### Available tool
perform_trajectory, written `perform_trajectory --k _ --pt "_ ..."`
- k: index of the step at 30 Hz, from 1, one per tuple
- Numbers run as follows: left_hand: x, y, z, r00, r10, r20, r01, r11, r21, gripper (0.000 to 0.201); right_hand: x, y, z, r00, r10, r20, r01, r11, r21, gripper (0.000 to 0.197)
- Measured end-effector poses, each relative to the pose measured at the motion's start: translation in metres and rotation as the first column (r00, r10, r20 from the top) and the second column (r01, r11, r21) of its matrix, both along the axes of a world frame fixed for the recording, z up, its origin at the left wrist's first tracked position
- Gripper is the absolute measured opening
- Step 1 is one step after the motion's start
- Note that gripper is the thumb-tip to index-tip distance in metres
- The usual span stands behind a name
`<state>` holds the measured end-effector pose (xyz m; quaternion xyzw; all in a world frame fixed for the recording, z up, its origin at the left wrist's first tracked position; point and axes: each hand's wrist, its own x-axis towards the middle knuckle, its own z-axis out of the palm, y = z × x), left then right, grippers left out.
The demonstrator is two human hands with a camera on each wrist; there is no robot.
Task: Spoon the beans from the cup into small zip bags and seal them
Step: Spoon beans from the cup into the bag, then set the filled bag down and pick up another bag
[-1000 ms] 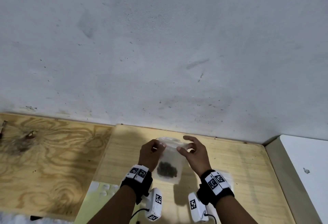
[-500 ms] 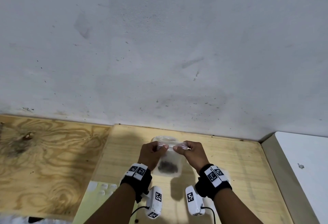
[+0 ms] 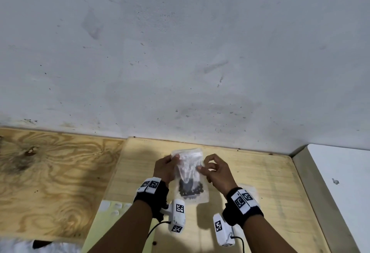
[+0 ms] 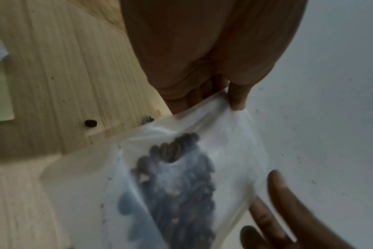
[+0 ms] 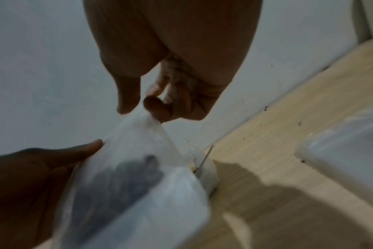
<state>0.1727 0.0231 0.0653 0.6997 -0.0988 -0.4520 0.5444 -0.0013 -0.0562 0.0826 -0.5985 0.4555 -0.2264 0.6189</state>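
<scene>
Near the bottom centre of the head view, the left hand (image 3: 165, 167) pinches the upper left corner of the zip bag (image 3: 190, 174), thumb on the front, so the bag hangs upright and the beans (image 3: 190, 188) settle in its lower part, away from the seal. That likely keeps the zip strip clear for closing. Just right of the bag, the right hand (image 3: 215, 170) has curled fingers at the bag's right edge; the right wrist view shows thumb and forefinger nipping the plastic there. Whether the strip is fully pressed closed I cannot tell. 1 stray bean (image 4: 90, 123) lies on the wooden table (image 3: 260, 172).
</scene>
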Motion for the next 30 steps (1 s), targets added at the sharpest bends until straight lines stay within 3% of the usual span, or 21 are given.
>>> perform_trajectory --k 3,6,9,12,15,17,24,27,30 --pt "-0.002 0.008 0.002 1.000 -0.022 -0.006 0.022 1.000 -0.023 0.021 -0.004 0.010 -0.010 0.989 0.064 -0.135 -0.068 0.997 -0.024 0.008" --pt "-0.008 0.021 -0.001 0.995 -0.099 -0.007 0.099 0.994 -0.045 0.052 -0.009 0.017 -0.021 0.981 -0.024 -0.190 0.036 0.997 0.061 0.019" --pt "-0.013 0.039 -0.016 0.958 -0.259 0.126 0.248 0.964 0.095 0.042 -0.013 0.027 -0.030 0.964 0.061 -0.257 -0.022 0.988 0.152 0.028" --pt "-0.021 0.056 -0.029 0.923 -0.353 0.154 0.303 0.913 0.273 0.031 -0.016 0.040 -0.041 0.883 0.226 -0.410 -0.171 0.971 0.167 0.034" --pt "-0.027 0.066 -0.042 0.896 -0.421 0.141 0.350 0.865 0.359 0.030 -0.019 0.054 -0.055 0.752 0.327 -0.572 -0.295 0.943 0.152 0.046" --pt "-0.031 0.071 -0.048 0.880 -0.455 0.133 0.371 0.836 0.405 0.028 -0.019 0.064 -0.062 0.684 0.343 -0.644 -0.335 0.932 0.141 0.052" --pt "-0.033 0.072 -0.064 0.816 -0.555 0.162 0.420 0.763 0.492 0.031 -0.021 0.087 -0.077 0.592 0.285 -0.754 -0.370 0.927 0.060 0.061" --pt "-0.031 0.064 -0.064 0.798 -0.553 0.241 0.385 0.774 0.503 0.033 -0.031 0.082 -0.075 0.628 0.251 -0.736 -0.352 0.936 0.020 0.057" --pt "-0.039 0.051 -0.060 0.777 -0.524 0.349 0.343 0.817 0.463 0.034 -0.050 0.067 -0.066 0.745 0.091 -0.661 -0.169 0.984 -0.054 0.031"
